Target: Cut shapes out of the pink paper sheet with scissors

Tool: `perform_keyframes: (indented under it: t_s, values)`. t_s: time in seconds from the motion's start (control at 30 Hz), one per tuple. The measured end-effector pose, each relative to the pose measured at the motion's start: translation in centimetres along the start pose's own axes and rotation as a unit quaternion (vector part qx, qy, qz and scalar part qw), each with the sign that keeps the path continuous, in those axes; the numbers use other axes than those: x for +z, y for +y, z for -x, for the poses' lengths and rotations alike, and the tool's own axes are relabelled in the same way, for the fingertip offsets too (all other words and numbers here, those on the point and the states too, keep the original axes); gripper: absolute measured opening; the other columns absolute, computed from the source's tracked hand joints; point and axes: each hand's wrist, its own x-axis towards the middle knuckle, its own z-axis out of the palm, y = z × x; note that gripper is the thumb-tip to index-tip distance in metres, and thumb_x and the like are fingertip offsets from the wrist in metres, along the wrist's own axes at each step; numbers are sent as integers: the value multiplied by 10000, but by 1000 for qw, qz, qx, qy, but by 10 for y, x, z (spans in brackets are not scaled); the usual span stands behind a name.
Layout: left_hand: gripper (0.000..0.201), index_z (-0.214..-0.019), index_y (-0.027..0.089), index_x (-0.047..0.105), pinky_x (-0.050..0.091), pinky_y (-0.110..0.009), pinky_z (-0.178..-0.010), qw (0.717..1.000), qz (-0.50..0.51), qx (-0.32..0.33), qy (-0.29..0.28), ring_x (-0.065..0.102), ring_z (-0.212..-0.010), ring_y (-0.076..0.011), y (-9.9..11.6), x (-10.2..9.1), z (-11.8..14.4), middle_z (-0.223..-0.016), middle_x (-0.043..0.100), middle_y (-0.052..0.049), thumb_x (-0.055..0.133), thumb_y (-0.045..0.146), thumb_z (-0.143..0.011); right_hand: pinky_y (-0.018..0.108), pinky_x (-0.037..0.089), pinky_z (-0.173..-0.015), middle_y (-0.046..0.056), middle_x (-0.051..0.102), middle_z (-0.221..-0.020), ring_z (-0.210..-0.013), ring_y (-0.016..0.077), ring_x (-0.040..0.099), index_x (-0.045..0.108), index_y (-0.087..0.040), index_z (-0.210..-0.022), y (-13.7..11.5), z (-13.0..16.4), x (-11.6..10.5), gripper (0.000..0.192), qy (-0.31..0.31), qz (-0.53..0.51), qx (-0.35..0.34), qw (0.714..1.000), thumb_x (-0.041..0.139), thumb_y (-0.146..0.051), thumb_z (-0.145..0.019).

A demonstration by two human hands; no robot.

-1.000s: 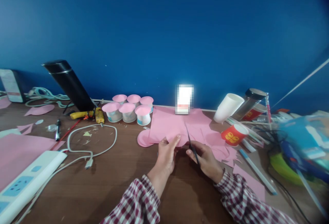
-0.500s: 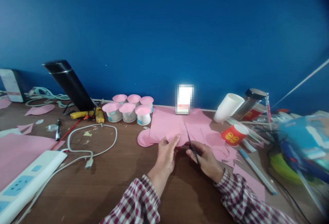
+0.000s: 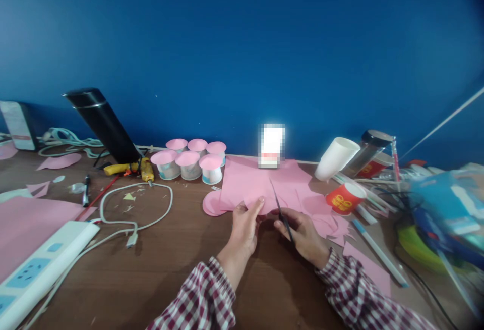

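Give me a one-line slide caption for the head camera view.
Left hand holds pink paper while right hand works scissors on a cluttered wooden table.

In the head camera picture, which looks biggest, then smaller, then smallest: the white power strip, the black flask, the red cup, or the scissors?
1. White power strip, though it lies nearest the camera, which makes it look larger.
2. Black flask.
3. Red cup and scissors in the right hand: too alike to rank.

Deep blue wall (image 3: 242, 42) behind brown wooden desk (image 3: 159, 264)
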Motion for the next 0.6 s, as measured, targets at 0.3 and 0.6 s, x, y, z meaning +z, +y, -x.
perform_keyframes:
  t_s: [0.3,0.6]
  values:
    - [324,-731,138,592,397,-183,-425,1000,0,8,5,549,-459,-83,2,4,1,-573,610,23,821,294,-561,303,560,-706,90,746,-928,-808,232,692,673,-169,-1052,2,0,-1,335,-5,5,3,1000,655,-405,-814]
    - [352,-800,122,613,492,-260,-538,999,-14,39,-22,633,-560,-157,-6,-1,-2,-659,680,-40,807,329,-591,294,547,-736,81,727,-912,-816,215,674,670,-167,-1010,-2,-1,0,318,-24,-3,-22,999,615,-428,-837]
